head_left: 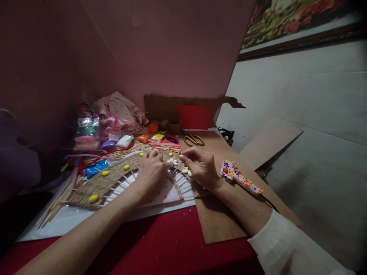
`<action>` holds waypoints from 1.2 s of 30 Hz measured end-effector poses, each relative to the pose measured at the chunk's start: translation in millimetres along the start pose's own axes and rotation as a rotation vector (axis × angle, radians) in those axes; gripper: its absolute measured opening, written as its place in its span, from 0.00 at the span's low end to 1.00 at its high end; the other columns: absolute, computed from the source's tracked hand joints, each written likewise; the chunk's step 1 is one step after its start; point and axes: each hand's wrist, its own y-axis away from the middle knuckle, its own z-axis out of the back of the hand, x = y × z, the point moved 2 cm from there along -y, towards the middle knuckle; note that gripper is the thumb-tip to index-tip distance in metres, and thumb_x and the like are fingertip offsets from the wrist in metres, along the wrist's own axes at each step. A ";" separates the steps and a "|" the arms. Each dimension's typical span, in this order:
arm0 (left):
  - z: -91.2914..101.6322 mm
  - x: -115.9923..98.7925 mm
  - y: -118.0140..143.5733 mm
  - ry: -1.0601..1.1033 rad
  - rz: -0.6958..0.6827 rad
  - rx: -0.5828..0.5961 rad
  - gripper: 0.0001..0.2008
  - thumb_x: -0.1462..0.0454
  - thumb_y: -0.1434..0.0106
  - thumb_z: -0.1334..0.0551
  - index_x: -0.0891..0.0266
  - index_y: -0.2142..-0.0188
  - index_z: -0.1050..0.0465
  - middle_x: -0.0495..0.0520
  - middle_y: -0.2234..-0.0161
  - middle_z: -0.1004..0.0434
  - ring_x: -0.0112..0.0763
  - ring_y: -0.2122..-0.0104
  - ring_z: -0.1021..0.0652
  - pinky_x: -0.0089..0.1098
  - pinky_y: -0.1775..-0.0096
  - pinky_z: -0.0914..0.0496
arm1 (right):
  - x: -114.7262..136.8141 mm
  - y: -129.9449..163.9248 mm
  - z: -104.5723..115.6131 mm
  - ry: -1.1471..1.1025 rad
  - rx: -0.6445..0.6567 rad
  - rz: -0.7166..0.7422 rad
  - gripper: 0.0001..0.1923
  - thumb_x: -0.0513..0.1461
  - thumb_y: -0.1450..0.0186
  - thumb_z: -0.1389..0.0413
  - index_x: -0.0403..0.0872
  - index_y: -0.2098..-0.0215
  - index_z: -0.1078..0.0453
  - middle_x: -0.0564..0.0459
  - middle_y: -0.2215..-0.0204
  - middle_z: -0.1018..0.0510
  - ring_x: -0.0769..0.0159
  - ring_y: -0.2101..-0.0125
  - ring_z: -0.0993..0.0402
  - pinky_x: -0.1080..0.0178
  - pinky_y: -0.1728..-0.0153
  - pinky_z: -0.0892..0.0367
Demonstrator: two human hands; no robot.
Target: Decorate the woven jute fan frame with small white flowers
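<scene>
The left forearm runs up from the lower left of the frame, and the left hand [151, 170] lies back upward near the centre, fingers bent and pointing up the frame, on the arched woven piece [114, 177]. Its fingertips are partly hidden, so I cannot tell whether they grip anything. The right forearm, in a pale sleeve [292, 240], comes in from the lower right; the right hand [203, 168] is turned inward, right of centre, its thumb and index finger closed together on what looks like a small white piece [181, 156].

The woven piece curves from the left of the frame to just right of centre, beneath both hands. A white-petalled flower [173, 162] sits on it between the hands, just below and left of the right pinch; a second flower [187, 171] lies beside the right thumb. Yellow ovals [105, 173] dot the band, mostly left of the left hand
</scene>
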 end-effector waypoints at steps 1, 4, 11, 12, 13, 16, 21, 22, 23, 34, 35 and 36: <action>0.3 1.0 0.0 0.010 0.011 -0.010 0.12 0.65 0.40 0.44 0.52 0.64 0.21 0.58 0.70 0.27 0.45 0.62 0.34 0.42 0.62 0.43 | 0.3 -0.1 0.3 0.001 -0.002 0.000 0.04 0.39 0.39 0.42 0.46 0.70 0.31 0.55 0.76 0.27 0.71 0.76 0.32 0.65 0.74 0.35; 1.4 4.6 0.0 0.051 0.063 -0.062 0.14 0.67 0.40 0.45 0.51 0.62 0.22 0.56 0.69 0.26 0.44 0.62 0.34 0.42 0.61 0.43 | 1.2 -0.4 1.1 0.006 -0.004 -0.001 0.04 0.39 0.39 0.42 0.46 0.70 0.31 0.56 0.76 0.28 0.72 0.76 0.32 0.66 0.75 0.35; 2.0 9.9 -1.3 0.060 0.108 -0.120 0.18 0.70 0.43 0.45 0.52 0.57 0.23 0.56 0.67 0.24 0.43 0.61 0.32 0.41 0.60 0.41 | -3.0 0.4 0.1 -0.093 -0.007 -0.088 0.06 0.41 0.38 0.43 0.45 0.68 0.32 0.56 0.77 0.29 0.73 0.78 0.33 0.67 0.76 0.35; 2.2 12.1 -1.9 0.067 0.135 -0.143 0.19 0.70 0.43 0.45 0.53 0.56 0.23 0.56 0.67 0.24 0.44 0.60 0.32 0.41 0.59 0.40 | -4.1 0.4 -0.2 -0.122 -0.013 -0.108 0.06 0.41 0.38 0.44 0.45 0.66 0.32 0.57 0.78 0.30 0.73 0.79 0.33 0.68 0.77 0.36; 2.4 14.8 -2.5 0.083 0.170 -0.170 0.19 0.70 0.44 0.45 0.54 0.56 0.24 0.56 0.66 0.23 0.44 0.59 0.32 0.41 0.58 0.40 | -5.0 0.4 -0.4 -0.153 -0.020 -0.127 0.07 0.41 0.37 0.44 0.45 0.64 0.32 0.57 0.77 0.30 0.74 0.80 0.33 0.68 0.78 0.36; 2.8 24.8 -4.5 0.191 0.293 -0.258 0.18 0.70 0.44 0.45 0.59 0.57 0.23 0.56 0.66 0.22 0.43 0.59 0.30 0.40 0.57 0.38 | -6.7 -0.2 -0.4 -0.221 -0.044 -0.168 0.13 0.43 0.36 0.45 0.46 0.55 0.34 0.57 0.75 0.28 0.73 0.80 0.31 0.69 0.79 0.35; 4.2 41.1 -5.9 0.430 0.475 -0.412 0.18 0.69 0.44 0.45 0.62 0.57 0.22 0.55 0.66 0.21 0.39 0.63 0.28 0.38 0.58 0.35 | -8.1 -0.1 1.0 -0.197 -0.097 -0.203 0.11 0.45 0.35 0.47 0.45 0.62 0.31 0.57 0.77 0.29 0.75 0.82 0.35 0.71 0.82 0.38; 4.6 43.4 -6.0 0.467 0.495 -0.435 0.18 0.68 0.44 0.45 0.63 0.57 0.22 0.55 0.66 0.20 0.39 0.63 0.27 0.37 0.58 0.34 | -9.0 0.3 1.5 -0.194 -0.117 -0.203 0.11 0.45 0.35 0.47 0.45 0.63 0.31 0.58 0.78 0.30 0.76 0.83 0.36 0.71 0.83 0.39; 5.1 45.3 -6.0 0.498 0.509 -0.453 0.18 0.68 0.45 0.45 0.64 0.58 0.22 0.56 0.66 0.20 0.39 0.64 0.27 0.37 0.58 0.34 | -10.0 0.9 2.0 -0.187 -0.138 -0.199 0.11 0.45 0.35 0.47 0.45 0.64 0.31 0.58 0.79 0.31 0.76 0.83 0.38 0.71 0.83 0.40; 6.2 54.9 -6.8 0.617 0.565 -0.486 0.17 0.68 0.45 0.44 0.66 0.58 0.23 0.57 0.66 0.21 0.37 0.65 0.26 0.36 0.59 0.34 | -7.8 0.4 2.1 -0.205 -0.258 -0.201 0.10 0.43 0.37 0.44 0.46 0.60 0.34 0.58 0.76 0.31 0.75 0.83 0.37 0.71 0.83 0.39; 7.5 54.5 -7.1 0.635 0.564 -0.478 0.15 0.67 0.45 0.44 0.65 0.60 0.23 0.57 0.67 0.21 0.37 0.65 0.26 0.36 0.59 0.34 | -7.8 0.1 2.0 -0.201 -0.254 -0.197 0.10 0.42 0.38 0.44 0.46 0.59 0.34 0.57 0.75 0.31 0.75 0.82 0.35 0.70 0.81 0.38; 9.4 53.3 -7.3 0.656 0.566 -0.466 0.13 0.66 0.44 0.43 0.65 0.62 0.23 0.56 0.68 0.21 0.36 0.66 0.26 0.35 0.61 0.34 | -8.5 0.0 2.0 -0.191 -0.245 -0.195 0.10 0.42 0.38 0.44 0.46 0.59 0.33 0.57 0.74 0.31 0.74 0.81 0.35 0.70 0.80 0.36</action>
